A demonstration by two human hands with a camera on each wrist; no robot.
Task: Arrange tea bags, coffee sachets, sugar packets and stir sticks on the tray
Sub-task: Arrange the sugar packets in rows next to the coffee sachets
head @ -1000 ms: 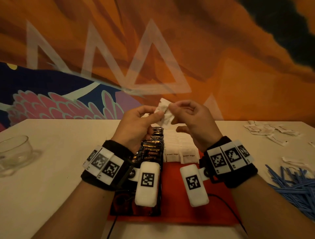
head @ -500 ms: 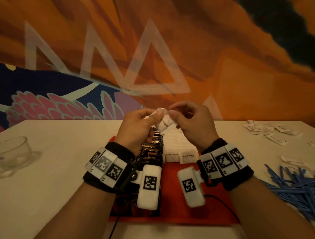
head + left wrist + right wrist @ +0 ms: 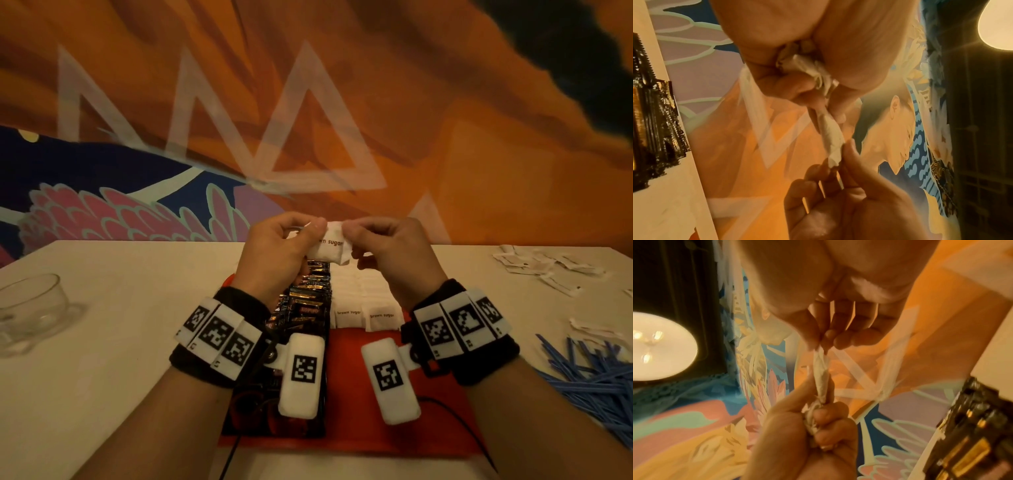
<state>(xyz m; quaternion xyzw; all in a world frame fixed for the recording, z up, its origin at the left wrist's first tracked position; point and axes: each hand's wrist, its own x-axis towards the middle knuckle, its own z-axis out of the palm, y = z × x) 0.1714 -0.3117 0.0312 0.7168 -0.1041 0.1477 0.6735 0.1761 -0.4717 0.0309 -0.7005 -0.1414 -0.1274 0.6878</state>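
You are holding one white brown sugar packet (image 3: 330, 247) in the air between your two hands, above the far end of the red tray (image 3: 346, 346). Your left hand (image 3: 277, 255) is pinching its left end with thumb and forefinger, and more crumpled white packets (image 3: 807, 65) are sitting bunched inside the curled fingers of that hand. Your right hand (image 3: 390, 255) is pinching the packet's right end with thumb and fingertips, the other fingers curling loosely. The packet is stretching straight from one pinch to the other. Below your hands, two rows of sugar packets (image 3: 364, 310) are standing on the tray, and just left of them a row of dark coffee sachets (image 3: 308, 301) is lying, touching the sugar rows. On the table (image 3: 120, 308), well to your right, a heap of blue stir sticks (image 3: 596, 377) is lying, and white sachets (image 3: 544, 265) are lying scattered beyond it. A clear glass bowl (image 3: 32, 311) is standing far to your left.
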